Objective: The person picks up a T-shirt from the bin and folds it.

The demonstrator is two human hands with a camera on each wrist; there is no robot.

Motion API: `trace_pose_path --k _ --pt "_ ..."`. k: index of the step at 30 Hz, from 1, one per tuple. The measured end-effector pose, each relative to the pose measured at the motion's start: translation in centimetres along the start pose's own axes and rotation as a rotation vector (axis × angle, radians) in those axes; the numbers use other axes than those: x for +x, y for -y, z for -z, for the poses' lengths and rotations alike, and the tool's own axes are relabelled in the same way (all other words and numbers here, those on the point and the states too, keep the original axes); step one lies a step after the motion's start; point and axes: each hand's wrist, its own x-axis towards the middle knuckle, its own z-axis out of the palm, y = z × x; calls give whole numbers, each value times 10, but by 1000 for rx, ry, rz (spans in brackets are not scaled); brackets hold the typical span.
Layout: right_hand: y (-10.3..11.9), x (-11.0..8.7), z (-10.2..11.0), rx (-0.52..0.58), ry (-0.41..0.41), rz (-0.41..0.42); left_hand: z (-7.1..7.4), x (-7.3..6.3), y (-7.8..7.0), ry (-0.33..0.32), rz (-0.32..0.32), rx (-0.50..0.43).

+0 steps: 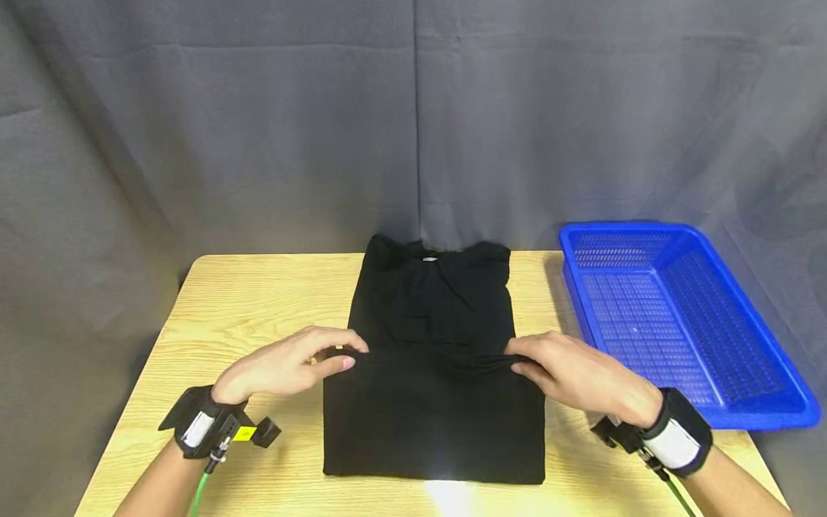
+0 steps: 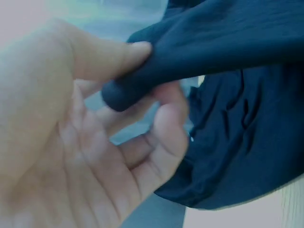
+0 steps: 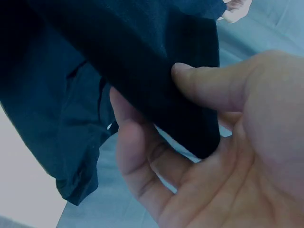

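Note:
A black shirt (image 1: 434, 424) lies on the table with a small white label at its far end, where the cloth is rumpled. A raised fold crosses its middle. My left hand (image 1: 293, 361) pinches the left end of this fold; in the left wrist view, the thumb (image 2: 137, 53) lies on top and curled fingers are beneath the cloth. At the opposite end, my right hand (image 1: 575, 373) pinches the fold too, its thumb (image 3: 204, 83) pressed on the fabric in the right wrist view. Part of the shirt hangs or lies behind the fold in both wrist views.
A blue plastic basket (image 1: 584, 316) with mesh walls stands at the right of the wooden table (image 1: 258, 301), partly past its edge. Grey curtain (image 1: 291, 143) hangs behind. Each wrist wears a black strap with a small camera and green cable.

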Motion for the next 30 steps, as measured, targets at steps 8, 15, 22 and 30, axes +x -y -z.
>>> trace_pose_path --k 8,15,22,30 --pt "-31 39 -3 -128 49 -92 -9 41 44 -152 50 57" --pt "-44 64 -20 -222 147 -304 -29 69 68 -206 165 105" --pt "-42 67 -31 -404 69 -332 -46 72 78 -311 206 324" --pt "13 1 -62 -172 33 -71 -80 27 41 -424 32 492"
